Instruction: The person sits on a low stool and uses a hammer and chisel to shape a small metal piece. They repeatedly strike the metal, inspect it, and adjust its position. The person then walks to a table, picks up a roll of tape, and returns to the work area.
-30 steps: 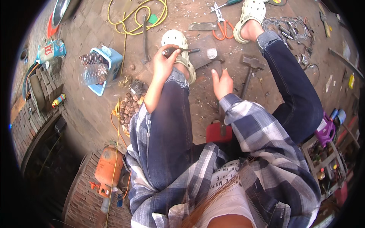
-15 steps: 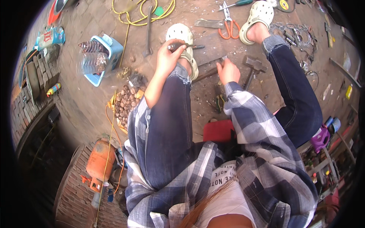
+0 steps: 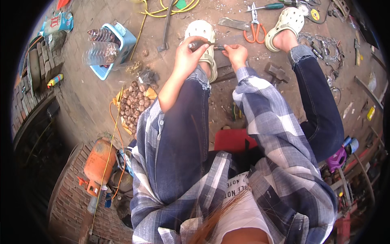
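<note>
My left hand (image 3: 190, 53) is closed around a slim, dark pen-shaped tool (image 3: 219, 47) with a greyish rounded end. It points to the right, over my left clog (image 3: 200, 30). My right hand (image 3: 237, 55) pinches the tool's dark right end, so both hands are on it. Below them on the ground, a dark metal bar (image 3: 224, 77) lies partly behind my right arm. A hammer (image 3: 277, 73) rests to the right of that arm. Beyond the hands lie orange-handled scissors (image 3: 255, 35) and a flat metal blade (image 3: 234, 23).
Walnuts (image 3: 135, 103) lie heaped left of my leg, near a blue basket (image 3: 129, 40) holding plastic bottles. An orange gas cylinder (image 3: 98, 160) stands at the lower left. Yellow hose (image 3: 178, 12), a screwdriver (image 3: 266, 7), a red seat (image 3: 233, 139) and metal parts (image 3: 323, 46) surround me.
My right hand has left the metal strip near the ground and moved up and left to the tool's right end. My left hand keeps hold of the tool. The view has shifted slightly.
</note>
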Action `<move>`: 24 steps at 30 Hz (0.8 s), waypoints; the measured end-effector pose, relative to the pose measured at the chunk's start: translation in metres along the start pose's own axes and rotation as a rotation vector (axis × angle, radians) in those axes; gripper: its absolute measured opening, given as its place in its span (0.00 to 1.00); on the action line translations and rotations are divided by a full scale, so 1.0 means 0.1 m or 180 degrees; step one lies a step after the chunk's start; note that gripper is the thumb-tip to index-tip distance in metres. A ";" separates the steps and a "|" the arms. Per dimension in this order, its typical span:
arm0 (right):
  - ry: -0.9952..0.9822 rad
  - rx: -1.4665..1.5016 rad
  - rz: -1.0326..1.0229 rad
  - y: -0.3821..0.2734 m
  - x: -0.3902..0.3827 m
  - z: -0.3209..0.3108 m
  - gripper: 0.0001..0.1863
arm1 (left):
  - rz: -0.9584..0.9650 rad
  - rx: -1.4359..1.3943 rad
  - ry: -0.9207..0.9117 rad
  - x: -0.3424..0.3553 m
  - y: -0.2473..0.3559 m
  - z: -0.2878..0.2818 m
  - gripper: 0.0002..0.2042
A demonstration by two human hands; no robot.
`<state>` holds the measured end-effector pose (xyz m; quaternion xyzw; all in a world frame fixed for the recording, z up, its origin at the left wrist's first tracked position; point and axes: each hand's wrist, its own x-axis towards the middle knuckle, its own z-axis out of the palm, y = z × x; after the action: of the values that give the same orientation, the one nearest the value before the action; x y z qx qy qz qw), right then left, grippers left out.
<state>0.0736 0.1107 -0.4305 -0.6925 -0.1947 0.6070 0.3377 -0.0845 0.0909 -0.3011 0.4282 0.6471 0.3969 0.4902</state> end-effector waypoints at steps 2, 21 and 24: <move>0.0045 0.0177 -0.0089 0.03 -0.05 0.04 0.08 | 0.0014 0.0091 0.0016 -0.02 0.02 -0.01 0.07; 0.0351 -0.1894 -0.2014 -0.02 -0.11 0.00 0.09 | 0.0183 0.0352 -0.0017 -0.01 0.10 0.00 0.08; -0.0253 -0.2319 -0.2748 -0.07 -0.10 -0.08 0.10 | 0.0232 0.0287 -0.0003 -0.01 0.07 -0.01 0.08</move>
<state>0.0802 0.1073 -0.4179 -0.5985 -0.6697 0.3331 0.2870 -0.0838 0.0926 -0.2938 0.4733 0.6482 0.3847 0.4559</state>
